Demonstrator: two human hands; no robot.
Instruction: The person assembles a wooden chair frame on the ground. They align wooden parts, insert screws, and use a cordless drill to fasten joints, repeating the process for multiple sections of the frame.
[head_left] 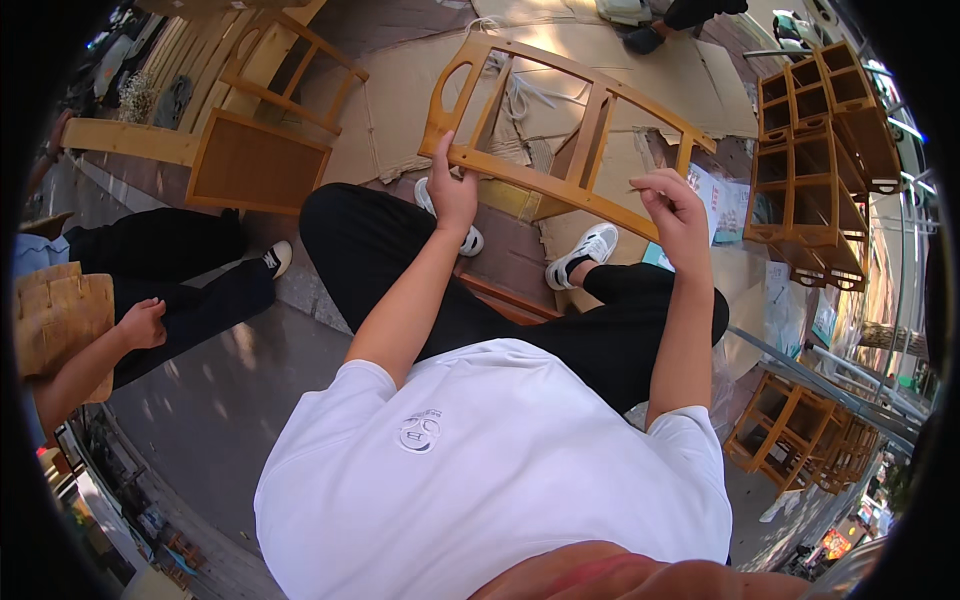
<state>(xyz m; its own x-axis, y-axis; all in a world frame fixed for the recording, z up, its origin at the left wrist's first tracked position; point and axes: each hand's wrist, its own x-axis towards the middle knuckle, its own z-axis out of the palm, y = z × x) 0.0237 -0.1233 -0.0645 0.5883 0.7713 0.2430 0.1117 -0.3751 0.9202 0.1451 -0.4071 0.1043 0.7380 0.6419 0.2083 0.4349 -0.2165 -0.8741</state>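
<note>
A varnished wooden frame with an oval handle opening at its left end and crossbars in the middle lies across in front of my knees. At its near left corner, my left hand grips the near rail, with one finger laid along the wood. Over the right part of the frame is my right hand, its thumb and fingertips pinched together. Whatever small thing that pinch may hold is too small to make out. White cord lies beyond the frame's far rail.
Flattened cardboard covers the ground ahead. Stacked wooden shelf units stand at right, with more wooden pieces lower right. A wooden panel leans at left beside a slatted bench. Another person's hand shows far left.
</note>
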